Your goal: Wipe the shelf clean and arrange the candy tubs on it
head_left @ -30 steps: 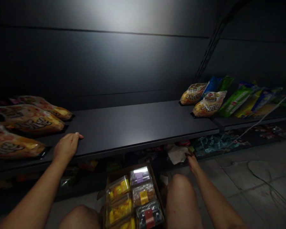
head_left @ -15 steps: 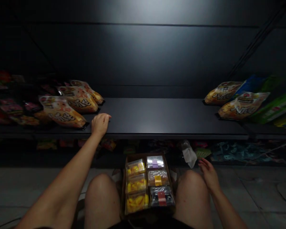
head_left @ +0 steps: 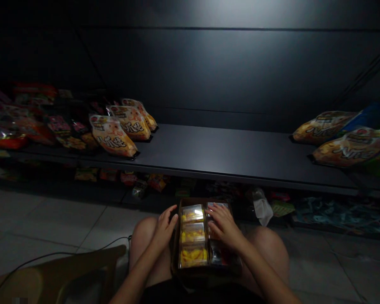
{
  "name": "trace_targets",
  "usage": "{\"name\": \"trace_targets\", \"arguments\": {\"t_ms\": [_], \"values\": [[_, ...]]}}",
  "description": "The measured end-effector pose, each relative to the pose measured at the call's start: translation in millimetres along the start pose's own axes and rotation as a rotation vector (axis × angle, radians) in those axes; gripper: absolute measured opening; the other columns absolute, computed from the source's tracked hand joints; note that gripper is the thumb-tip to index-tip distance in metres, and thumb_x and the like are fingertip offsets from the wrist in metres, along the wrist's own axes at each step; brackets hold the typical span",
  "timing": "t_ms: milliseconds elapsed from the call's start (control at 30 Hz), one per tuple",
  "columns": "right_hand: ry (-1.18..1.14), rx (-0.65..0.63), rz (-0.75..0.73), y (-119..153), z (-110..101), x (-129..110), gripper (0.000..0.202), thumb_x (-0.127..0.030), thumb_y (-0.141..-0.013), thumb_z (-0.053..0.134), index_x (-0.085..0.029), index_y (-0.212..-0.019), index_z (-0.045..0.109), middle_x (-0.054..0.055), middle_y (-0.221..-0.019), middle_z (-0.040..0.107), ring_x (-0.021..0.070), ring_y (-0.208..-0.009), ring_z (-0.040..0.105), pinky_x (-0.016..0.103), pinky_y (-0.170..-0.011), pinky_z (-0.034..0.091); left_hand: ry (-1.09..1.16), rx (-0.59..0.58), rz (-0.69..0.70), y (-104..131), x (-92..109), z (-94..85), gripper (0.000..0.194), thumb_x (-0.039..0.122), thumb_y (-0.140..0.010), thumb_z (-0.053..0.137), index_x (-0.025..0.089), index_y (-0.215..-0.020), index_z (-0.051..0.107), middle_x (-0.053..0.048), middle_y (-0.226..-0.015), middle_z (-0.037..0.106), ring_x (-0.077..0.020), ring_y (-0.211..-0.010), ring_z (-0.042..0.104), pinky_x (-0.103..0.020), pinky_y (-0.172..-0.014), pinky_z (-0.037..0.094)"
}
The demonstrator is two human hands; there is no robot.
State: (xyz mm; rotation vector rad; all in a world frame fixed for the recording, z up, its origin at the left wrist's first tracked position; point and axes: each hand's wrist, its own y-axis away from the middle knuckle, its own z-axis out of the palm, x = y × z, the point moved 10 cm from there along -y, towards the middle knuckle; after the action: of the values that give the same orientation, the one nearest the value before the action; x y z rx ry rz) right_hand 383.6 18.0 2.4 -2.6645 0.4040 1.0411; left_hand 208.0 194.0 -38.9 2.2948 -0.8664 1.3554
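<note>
Between my knees stands an open cardboard box (head_left: 175, 253) packed with clear plastic packs. The left column holds packs with yellow contents (head_left: 194, 255); the right column has packs with darker contents (head_left: 215, 256), partly covered by my arm. My right hand (head_left: 223, 221) lies over the far packs of the right column, fingers spread, and seems to touch their tops. Beside the box's left edge is my left hand (head_left: 166, 228), fingers apart and holding nothing. Whether it touches the box wall I cannot tell.
Ahead runs a dark shelf (head_left: 215, 147), with octopus-ball snack bags (head_left: 114, 135) at its left and similar bags (head_left: 351, 147) at its right. More packets and a white plastic bag (head_left: 262, 209) sit below. A stool (head_left: 82, 270) and a black cable (head_left: 57, 253) are at lower left.
My left hand has left the shelf edge and come down beside the box. My right hand has moved from beside my right knee onto the packs. The view has swung left.
</note>
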Motion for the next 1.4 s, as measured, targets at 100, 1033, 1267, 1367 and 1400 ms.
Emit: {"name": "trace_targets", "arguments": {"t_ms": [100,1033,1267,1367,1400], "values": [[0.124,-0.061,-0.036,-17,16,-15,0.054,-0.02,-0.084,0.061,-0.027,-0.137,0.052,0.008,-0.149,0.046,0.0298,-0.143,0.03,0.061,-0.117,0.015,-0.021,-0.051,-0.055,11,-20,8.6,0.044,0.043,-0.09,0.047,0.024,-0.129,0.056,-0.009,-0.138,0.057,-0.0233,-0.131,0.049,-0.046,-0.114,0.033],[-0.86,0.329,0.313,-47,-32,-45,0.05,-0.047,-0.072,0.077,-0.023,-0.112,0.061,0.007,-0.106,0.07,0.0249,-0.102,0.064,0.048,-0.099,0.047,0.748,-0.099,-0.094,31,89,-6.9,0.053,0.046,-0.095,0.041,0.036,-0.145,0.028,-0.005,-0.155,0.037,-0.0242,-0.139,0.041,-0.041,-0.11,0.043],[-0.998,0.282,0.347,-37,-30,-61,0.046,-0.052,-0.077,0.072,-0.022,-0.11,0.063,0.009,-0.114,0.069,0.028,-0.107,0.064,0.043,-0.089,0.053,1.004,0.086,-0.234,35,95,-24.8,0.047,0.045,-0.087,0.059,0.028,-0.129,0.044,-0.011,-0.141,0.05,-0.0265,-0.131,0.048,-0.041,-0.107,0.043],[-0.949,0.246,0.382,-36,-25,-64,0.045,-0.055,-0.081,0.066,-0.023,-0.112,0.065,0.009,-0.113,0.07,0.029,-0.105,0.065,0.044,-0.087,0.055,1.054,0.099,-0.266,31,96,-25.3,0.047,0.043,-0.083,0.066,0.026,-0.123,0.047,-0.01,-0.133,0.055,-0.0259,-0.124,0.054,-0.041,-0.104,0.045],[-0.926,0.242,0.37,-37,-25,-65,0.045,-0.055,-0.083,0.063,-0.024,-0.115,0.064,0.008,-0.116,0.069,0.0289,-0.106,0.064,0.044,-0.088,0.054,1.057,0.103,-0.266,30,97,-26.1,0.046,0.042,-0.083,0.067,0.026,-0.122,0.048,-0.01,-0.131,0.056,-0.0255,-0.122,0.056,-0.041,-0.103,0.046]]}}
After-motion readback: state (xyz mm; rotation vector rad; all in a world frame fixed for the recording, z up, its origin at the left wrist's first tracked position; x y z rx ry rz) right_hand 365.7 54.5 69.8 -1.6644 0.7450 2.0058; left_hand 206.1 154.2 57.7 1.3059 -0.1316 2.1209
